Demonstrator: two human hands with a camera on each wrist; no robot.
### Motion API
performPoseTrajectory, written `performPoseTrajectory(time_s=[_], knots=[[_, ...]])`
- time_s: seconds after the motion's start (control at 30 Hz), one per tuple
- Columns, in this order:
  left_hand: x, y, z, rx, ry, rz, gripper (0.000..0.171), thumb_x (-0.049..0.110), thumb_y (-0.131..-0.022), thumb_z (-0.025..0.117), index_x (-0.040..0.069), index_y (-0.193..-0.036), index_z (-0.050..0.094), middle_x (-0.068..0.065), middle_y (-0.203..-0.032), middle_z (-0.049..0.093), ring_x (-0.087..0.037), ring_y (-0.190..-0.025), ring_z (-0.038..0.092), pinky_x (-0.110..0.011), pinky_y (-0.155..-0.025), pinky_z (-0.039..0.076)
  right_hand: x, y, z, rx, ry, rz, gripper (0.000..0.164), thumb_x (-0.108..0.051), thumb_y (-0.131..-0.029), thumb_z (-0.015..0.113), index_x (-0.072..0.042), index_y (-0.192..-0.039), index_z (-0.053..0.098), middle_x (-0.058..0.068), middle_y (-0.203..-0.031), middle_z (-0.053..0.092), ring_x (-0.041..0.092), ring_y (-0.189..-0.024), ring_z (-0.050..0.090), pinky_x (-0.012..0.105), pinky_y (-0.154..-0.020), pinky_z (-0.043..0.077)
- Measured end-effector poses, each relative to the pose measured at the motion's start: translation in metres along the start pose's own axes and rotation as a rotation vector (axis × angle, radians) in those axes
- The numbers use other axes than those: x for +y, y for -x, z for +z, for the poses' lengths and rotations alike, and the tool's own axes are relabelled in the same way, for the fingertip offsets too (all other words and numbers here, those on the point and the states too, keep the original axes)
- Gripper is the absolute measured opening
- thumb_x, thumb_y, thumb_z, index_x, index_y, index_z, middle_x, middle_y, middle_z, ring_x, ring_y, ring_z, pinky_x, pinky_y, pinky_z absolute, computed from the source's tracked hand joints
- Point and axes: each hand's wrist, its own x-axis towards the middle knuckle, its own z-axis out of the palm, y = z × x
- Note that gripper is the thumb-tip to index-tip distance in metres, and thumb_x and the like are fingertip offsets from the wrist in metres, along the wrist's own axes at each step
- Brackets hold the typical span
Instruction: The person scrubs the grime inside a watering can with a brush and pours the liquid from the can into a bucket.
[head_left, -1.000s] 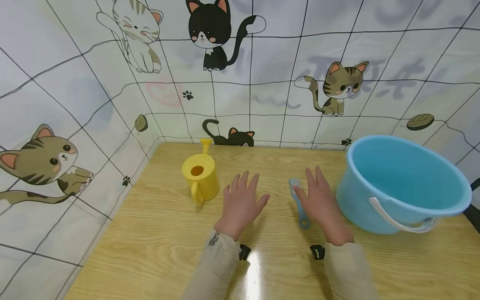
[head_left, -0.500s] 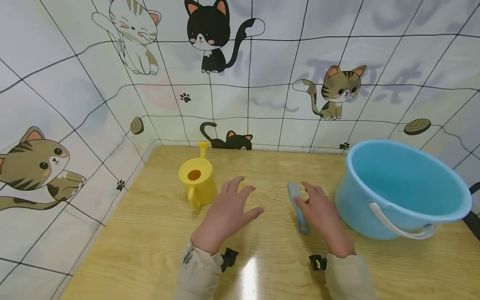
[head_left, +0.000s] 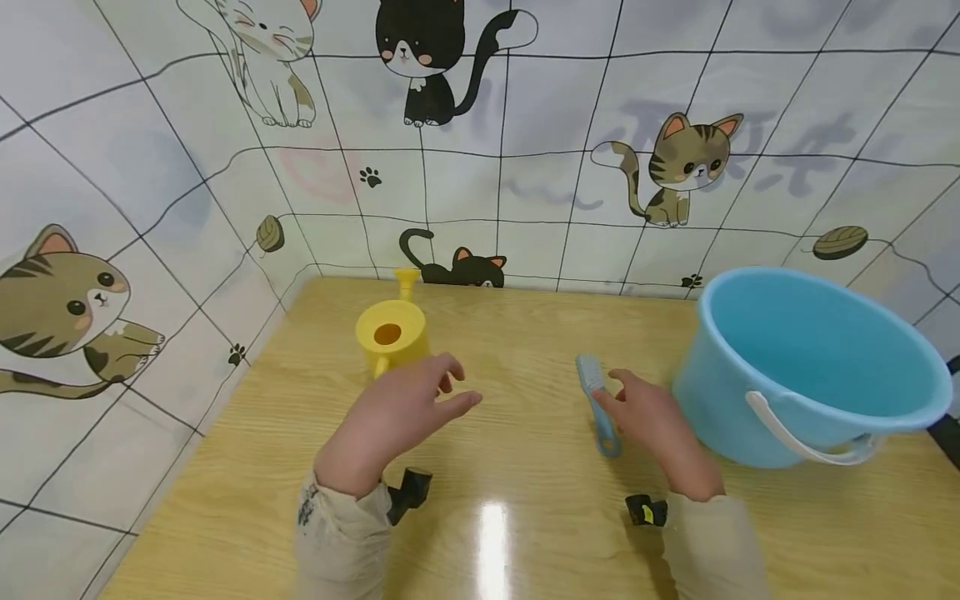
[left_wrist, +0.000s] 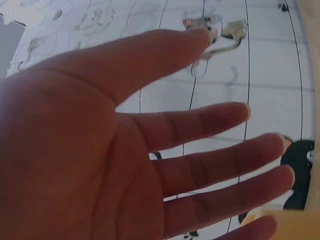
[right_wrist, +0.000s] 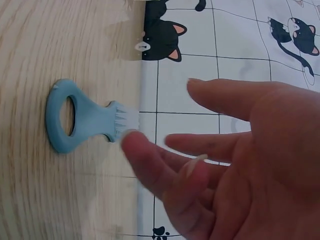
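Observation:
A small blue brush (head_left: 604, 427) with pale bristles and a looped handle lies on the table. My right hand (head_left: 654, 419) hovers over its right side, thumb and forefinger apart, the other fingers partly curled. The right wrist view shows the brush (right_wrist: 90, 119) beyond the fingertips, with a gap between thumb and fingers. My left hand (head_left: 386, 417) is in front of the yellow watering can (head_left: 408, 333) and hides its lower front and most of the handle. In the left wrist view the left hand (left_wrist: 135, 155) has its fingers spread, holding nothing; a yellow patch shows at the bottom right.
A large light-blue bucket (head_left: 750, 425) with a white handle stands to the right of my right hand. The wooden table (head_left: 525, 500) meets a cat-patterned wall covering (head_left: 547, 192) at the back and left. A dark object sits at the far right edge.
My left hand has moved left, turning sideways, from beside the watering can to in front of it. The right hand's fingers have bent more over the brush, which lies where it was.

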Motion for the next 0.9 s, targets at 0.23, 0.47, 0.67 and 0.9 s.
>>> performPoseTrajectory(time_s=[0.23, 0.47, 0.67, 0.9], knots=[[-0.026, 0.008, -0.028, 0.038, 0.019, -0.064, 0.040, 0.055, -0.081, 0.052, 0.019, -0.099, 0.054, 0.003, -0.091, 0.058, -0.014, -0.080, 0.054, -0.034, -0.068, 0.042, -0.014, 0.004, -0.001, -0.038, 0.035, -0.008, 0.060, -0.043, -0.090, 0.045, 0.003, -0.128, 0.039, 0.006, -0.070, 0.060, 0.018, -0.057, 0.054, 0.034, -0.057, 0.042], [-0.051, 0.015, -0.029, 0.058, 0.009, -0.101, 0.037, 0.051, -0.082, 0.054, 0.015, -0.091, 0.054, 0.001, -0.087, 0.058, -0.016, -0.077, 0.052, -0.032, -0.065, 0.041, -0.006, 0.005, -0.002, -0.043, 0.082, 0.024, 0.055, -0.039, -0.091, 0.045, 0.004, -0.126, 0.042, 0.017, -0.104, 0.059, 0.031, -0.091, 0.056, 0.043, -0.070, 0.044], [-0.077, 0.016, -0.029, 0.067, -0.017, -0.204, 0.041, 0.053, -0.082, 0.053, 0.013, -0.089, 0.046, -0.002, -0.073, 0.049, -0.019, -0.064, 0.044, -0.030, -0.055, 0.034, -0.002, 0.006, 0.004, -0.083, 0.015, 0.016, 0.047, -0.026, -0.094, 0.044, 0.003, -0.129, 0.037, 0.006, -0.071, 0.058, 0.017, -0.060, 0.052, 0.034, -0.059, 0.040], [-0.092, -0.002, -0.025, -0.007, 0.004, -0.266, 0.045, 0.058, -0.081, 0.050, 0.013, -0.084, 0.051, -0.001, -0.074, 0.049, -0.019, -0.068, 0.044, -0.030, -0.056, 0.033, -0.003, -0.001, -0.004, -0.073, 0.023, 0.004, 0.040, -0.019, -0.093, 0.046, 0.003, -0.126, 0.040, 0.004, -0.072, 0.056, 0.016, -0.057, 0.049, 0.032, -0.056, 0.038]])
